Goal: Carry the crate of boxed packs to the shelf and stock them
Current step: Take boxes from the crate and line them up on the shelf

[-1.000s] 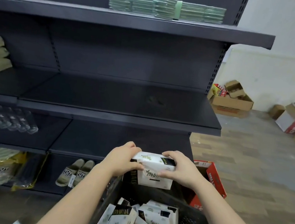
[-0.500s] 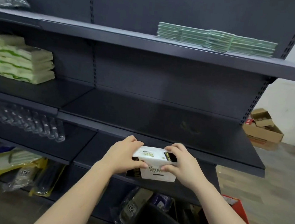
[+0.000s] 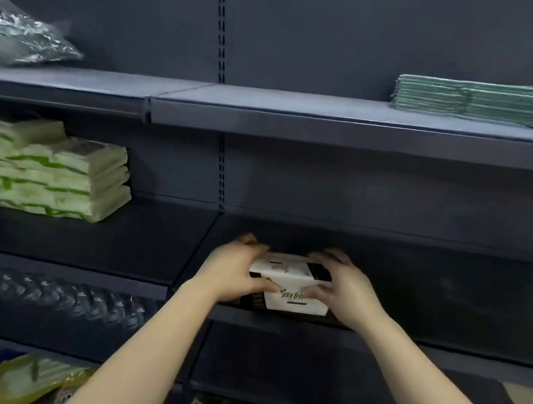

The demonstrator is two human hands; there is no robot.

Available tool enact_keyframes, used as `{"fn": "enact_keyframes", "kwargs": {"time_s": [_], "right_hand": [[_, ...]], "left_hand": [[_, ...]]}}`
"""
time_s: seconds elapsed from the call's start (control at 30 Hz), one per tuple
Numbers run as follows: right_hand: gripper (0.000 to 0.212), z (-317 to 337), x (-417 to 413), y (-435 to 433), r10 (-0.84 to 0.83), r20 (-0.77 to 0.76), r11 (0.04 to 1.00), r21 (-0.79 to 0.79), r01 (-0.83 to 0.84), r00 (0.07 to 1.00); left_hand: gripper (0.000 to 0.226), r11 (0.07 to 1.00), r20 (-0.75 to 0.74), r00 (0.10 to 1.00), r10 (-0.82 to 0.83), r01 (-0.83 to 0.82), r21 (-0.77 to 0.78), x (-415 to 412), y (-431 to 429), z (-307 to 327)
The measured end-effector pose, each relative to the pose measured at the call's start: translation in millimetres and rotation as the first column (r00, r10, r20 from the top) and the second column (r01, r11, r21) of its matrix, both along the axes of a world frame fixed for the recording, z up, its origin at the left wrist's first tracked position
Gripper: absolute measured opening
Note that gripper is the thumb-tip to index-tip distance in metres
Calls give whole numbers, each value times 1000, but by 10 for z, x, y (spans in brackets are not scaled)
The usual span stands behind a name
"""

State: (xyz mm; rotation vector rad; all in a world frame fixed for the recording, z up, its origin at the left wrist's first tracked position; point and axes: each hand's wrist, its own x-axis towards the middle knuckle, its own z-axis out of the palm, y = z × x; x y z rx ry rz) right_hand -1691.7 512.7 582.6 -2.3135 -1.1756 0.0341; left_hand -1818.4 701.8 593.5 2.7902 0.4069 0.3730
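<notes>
A white boxed pack [image 3: 288, 283] with black panels and dark lettering sits at the front edge of the dark middle shelf [image 3: 432, 289]. My left hand [image 3: 233, 273] grips its left end, thumb across the front face. My right hand [image 3: 343, 287] grips its right end, fingers curled over the top. Whether the pack rests on the shelf board or hovers just above it I cannot tell. The crate is out of view.
Stacked green-and-white soft packs [image 3: 50, 172] lie on the same shelf level to the left. Folded green cloths [image 3: 479, 100] and a clear plastic bag [image 3: 20, 34] sit on the upper shelf [image 3: 303, 112]. Bottles [image 3: 62, 297] fill the lower left shelf.
Both hands have lifted the boxed pack up out of the crate and forward onto the middle shelf's front edge. The view has tilted upward, and the crate has dropped out of sight.
</notes>
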Motion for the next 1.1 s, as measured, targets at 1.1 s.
{"fn": "enact_keyframes", "kwargs": {"time_s": [1.1], "right_hand": [[61,-287,873,2371,-280,244,948,-83,308,928]], "left_hand": [[111,984,47,985,169,-166,-62,353,1935,-425]]}}
